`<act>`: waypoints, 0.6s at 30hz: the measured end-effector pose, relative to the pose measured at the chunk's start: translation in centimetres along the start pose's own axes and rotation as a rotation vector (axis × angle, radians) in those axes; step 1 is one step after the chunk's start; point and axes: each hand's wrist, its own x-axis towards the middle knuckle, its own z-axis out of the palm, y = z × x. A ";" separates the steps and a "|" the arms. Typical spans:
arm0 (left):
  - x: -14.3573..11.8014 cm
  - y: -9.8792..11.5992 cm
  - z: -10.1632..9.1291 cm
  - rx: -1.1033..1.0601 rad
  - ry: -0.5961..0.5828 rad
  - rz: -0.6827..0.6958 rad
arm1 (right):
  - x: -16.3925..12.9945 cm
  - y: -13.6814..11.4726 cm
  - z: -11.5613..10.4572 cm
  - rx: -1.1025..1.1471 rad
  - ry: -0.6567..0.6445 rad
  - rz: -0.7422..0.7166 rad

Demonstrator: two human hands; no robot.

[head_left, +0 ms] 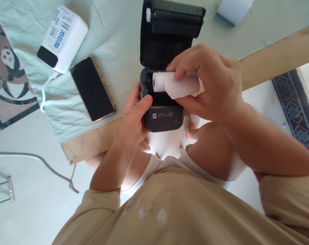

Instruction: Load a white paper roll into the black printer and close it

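Note:
A black portable receipt printer (164, 119) is tilted at the table's front edge, its lid (167, 47) swung wide away from me. My left hand (135, 117) grips the printer's left side, thumb on the rim of the paper bay. Between the thumb and fingers of my right hand (207, 75) is a small white paper roll (178, 83) with its loose end hanging toward me. The roll's left end, with a dark core hole, sits at the mouth of the open bay. Its right end is partly hidden by my fingers.
A pale green cloth (113, 44) covers the table, with a bare wooden edge (93, 139) in front. To the left lie a dark-screened phone (92, 89) and a white boxy device (64, 37) with a white cable (44, 93). A white object (234, 10) stands at the back right.

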 end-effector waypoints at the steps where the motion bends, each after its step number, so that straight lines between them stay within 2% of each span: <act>1: 0.0 0.0 0.0 0.003 0.006 -0.004 | 0.0 -0.1 0.1 -0.003 -0.003 0.012; 9: -0.2 0.0 0.0 0.013 0.040 -0.005 | 0.2 0.4 1.0 0.086 0.021 0.021; 15: -0.1 0.0 -0.1 -0.011 -0.011 -0.007 | 0.1 0.7 0.8 0.129 -0.073 0.053; 18: -0.1 -0.1 -0.1 -0.032 -0.038 -0.005 | 0.0 0.6 0.6 0.107 -0.035 0.024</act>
